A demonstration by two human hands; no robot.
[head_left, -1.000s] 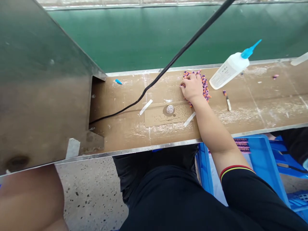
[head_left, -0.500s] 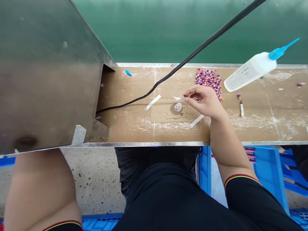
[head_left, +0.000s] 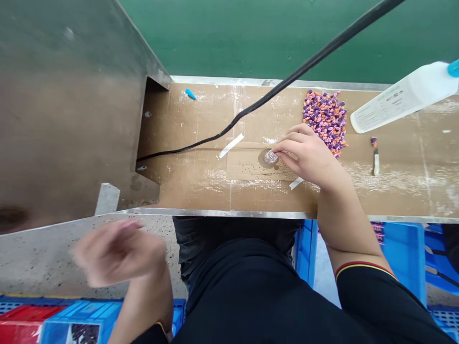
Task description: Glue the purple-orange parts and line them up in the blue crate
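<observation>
My blurred left hand (head_left: pixel 118 253) has come into view, well left of the small clear cup (head_left: pixel 271 156), and I cannot tell if it is spread or closed. My right hand (head_left: pixel 308 160) has moved from the heap of small orange-and-purple pieces (head_left: pixel 325 122), just right of the cup, and its fingertips (head_left: pixel 283 148) now pinch together at the cup's top; anything held is too small to tell.

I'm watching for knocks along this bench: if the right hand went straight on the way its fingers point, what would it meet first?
The small clear round piece on the cardboard patch: the fingertips of the right hand already seem to reach it; contact is hard to confirm.
</observation>
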